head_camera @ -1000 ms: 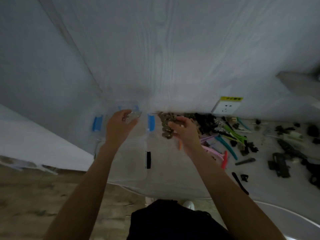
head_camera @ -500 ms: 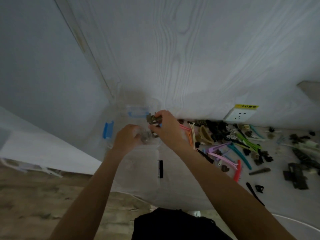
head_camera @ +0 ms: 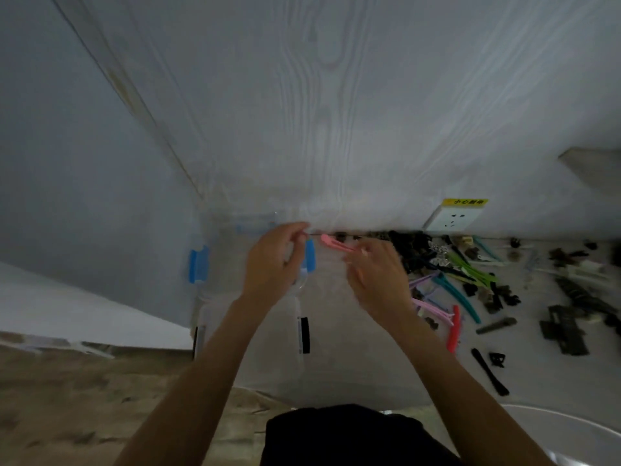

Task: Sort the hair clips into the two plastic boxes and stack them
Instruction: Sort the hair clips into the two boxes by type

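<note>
Table (head_camera: 353, 348), pale, met a white wall. Two clear plastic boxes sat at its left, one with blue latches (head_camera: 198, 267), one with black latches (head_camera: 303, 334). Loose hair clips (head_camera: 470, 280), black, green, teal and pink, spread rightward. Left hand (head_camera: 272, 260), fingers curled, hovered over the blue-latched box; whether it held anything was unclear. Right hand (head_camera: 376, 274) pinched a pink clip (head_camera: 336, 243).

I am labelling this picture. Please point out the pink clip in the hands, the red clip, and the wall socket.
pink clip (head_camera: 336, 243), head view, middle of its body
red clip (head_camera: 453, 331), head view, mid-length
wall socket (head_camera: 452, 219), head view, white faceplate
</note>
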`<action>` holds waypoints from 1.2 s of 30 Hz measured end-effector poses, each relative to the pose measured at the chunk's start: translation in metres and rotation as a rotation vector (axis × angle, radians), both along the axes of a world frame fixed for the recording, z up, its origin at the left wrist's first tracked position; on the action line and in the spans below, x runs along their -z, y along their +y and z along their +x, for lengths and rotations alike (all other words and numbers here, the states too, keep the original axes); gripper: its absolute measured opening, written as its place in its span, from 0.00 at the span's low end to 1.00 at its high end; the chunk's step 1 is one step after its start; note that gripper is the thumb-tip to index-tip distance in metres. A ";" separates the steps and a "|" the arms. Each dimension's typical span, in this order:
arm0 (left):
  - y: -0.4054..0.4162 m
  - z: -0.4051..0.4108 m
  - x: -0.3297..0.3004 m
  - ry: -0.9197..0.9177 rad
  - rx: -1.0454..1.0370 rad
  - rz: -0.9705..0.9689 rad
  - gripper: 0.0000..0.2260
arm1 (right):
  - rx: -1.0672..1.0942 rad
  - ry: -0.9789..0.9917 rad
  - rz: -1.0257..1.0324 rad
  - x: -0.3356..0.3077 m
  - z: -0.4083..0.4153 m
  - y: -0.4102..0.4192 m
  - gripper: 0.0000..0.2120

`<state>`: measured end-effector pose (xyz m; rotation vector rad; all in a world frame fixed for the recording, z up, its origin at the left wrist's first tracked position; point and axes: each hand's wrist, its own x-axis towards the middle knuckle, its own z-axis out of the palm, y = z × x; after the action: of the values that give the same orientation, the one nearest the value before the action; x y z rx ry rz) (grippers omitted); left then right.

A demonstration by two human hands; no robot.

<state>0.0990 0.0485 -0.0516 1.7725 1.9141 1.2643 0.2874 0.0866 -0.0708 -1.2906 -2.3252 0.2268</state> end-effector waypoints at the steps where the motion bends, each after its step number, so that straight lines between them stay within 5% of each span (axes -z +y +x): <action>1: 0.005 0.012 0.001 0.017 0.079 -0.007 0.13 | 0.040 -0.025 0.008 0.008 0.022 0.003 0.05; 9: 0.075 0.103 0.054 0.296 0.435 -0.398 0.22 | 0.348 -0.210 -0.338 0.056 0.137 0.062 0.22; 13: 0.089 0.120 0.078 0.546 0.526 -0.504 0.21 | 0.141 -0.302 -0.240 0.060 0.130 0.083 0.25; 17: 0.083 0.119 0.086 0.477 0.499 -0.589 0.17 | -0.097 -0.382 -0.265 0.067 0.111 0.084 0.27; 22: 0.066 0.103 0.073 0.312 0.428 -0.390 0.09 | -0.019 -0.396 -0.301 0.079 0.109 0.074 0.17; 28: 0.041 0.077 0.021 -0.155 0.172 -0.278 0.09 | 0.100 0.058 -0.337 0.063 0.111 0.062 0.11; 36: 0.000 -0.004 -0.011 -0.513 -0.313 -0.176 0.05 | 0.349 1.078 -1.015 0.013 0.072 0.026 0.10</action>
<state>0.0946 0.0481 -0.0402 0.9637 1.9545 1.4229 0.3589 0.1127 -0.0836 -1.3836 -0.9878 1.6394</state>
